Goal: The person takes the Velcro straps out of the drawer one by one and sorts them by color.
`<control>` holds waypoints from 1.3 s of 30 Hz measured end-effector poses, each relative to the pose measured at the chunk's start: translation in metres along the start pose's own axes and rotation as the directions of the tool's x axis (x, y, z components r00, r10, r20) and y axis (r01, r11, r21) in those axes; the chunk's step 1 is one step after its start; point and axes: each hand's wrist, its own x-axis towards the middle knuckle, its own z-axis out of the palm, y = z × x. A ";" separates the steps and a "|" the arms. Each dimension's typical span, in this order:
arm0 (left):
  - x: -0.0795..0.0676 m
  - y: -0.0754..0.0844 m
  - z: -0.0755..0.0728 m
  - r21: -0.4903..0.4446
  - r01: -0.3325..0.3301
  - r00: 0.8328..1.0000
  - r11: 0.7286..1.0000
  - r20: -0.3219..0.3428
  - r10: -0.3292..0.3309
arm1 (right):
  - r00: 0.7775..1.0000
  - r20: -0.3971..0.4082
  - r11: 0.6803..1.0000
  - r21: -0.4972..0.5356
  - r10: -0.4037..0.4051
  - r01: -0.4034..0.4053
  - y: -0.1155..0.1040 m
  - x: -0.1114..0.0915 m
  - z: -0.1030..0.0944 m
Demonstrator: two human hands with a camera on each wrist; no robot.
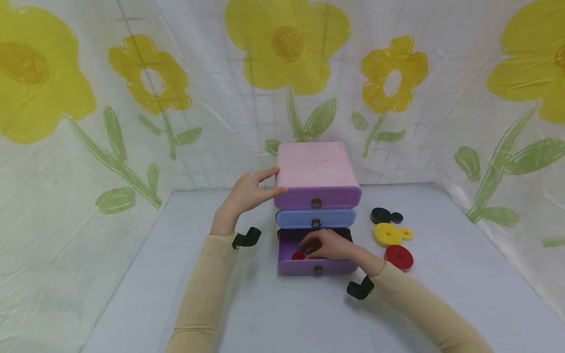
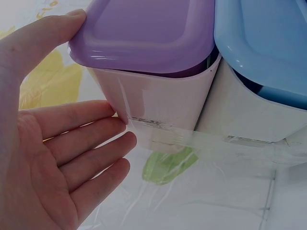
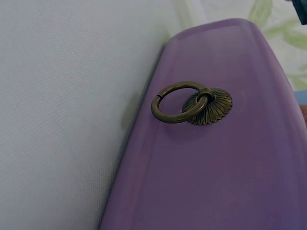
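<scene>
A small chest has a pink top, a purple upper drawer and a blue drawer, both closed. My left hand touches the chest's upper left corner; in the left wrist view its thumb lies at the purple drawer front and straight fingertips meet the pink side. The bottom purple drawer is pulled out. Inside it, near the left, is a small red disc. My right hand reaches into that drawer, fingers loosely bent, fingertips right beside the disc. The right wrist view shows only the drawer front with its brass ring.
Right of the chest lie a black large disc with a small black one, a yellow large disc with a small yellow one, and a large red disc. A flower-printed curtain hangs behind the table.
</scene>
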 end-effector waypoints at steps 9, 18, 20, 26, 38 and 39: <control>0.000 0.000 0.000 -0.003 0.000 1.000 1.000 -0.005 0.000 | 0.999 0.035 1.000 -0.020 0.001 0.000 0.001 0.011 0.005; 0.000 0.001 -0.001 -0.008 0.008 1.000 1.000 0.002 -0.008 | 0.998 0.062 0.999 -0.029 -0.022 0.024 0.002 0.015 0.007; 0.000 0.001 0.000 -0.009 0.006 1.000 1.000 0.004 -0.006 | 0.998 0.067 0.999 -0.027 -0.022 0.023 0.002 0.016 0.007; 0.000 0.000 0.000 0.002 0.023 1.000 1.000 0.004 -0.023 | 0.997 0.082 0.999 -0.041 -0.011 0.015 0.001 0.016 0.007; 0.000 -0.001 0.001 -0.007 0.025 1.000 1.000 0.002 -0.025 | 0.996 0.091 0.989 -0.144 -0.021 0.034 -0.002 0.018 0.007; 0.000 -0.001 0.001 -0.005 0.026 1.000 1.000 0.001 -0.026 | 0.996 0.091 0.988 -0.148 -0.021 0.034 -0.002 0.018 0.007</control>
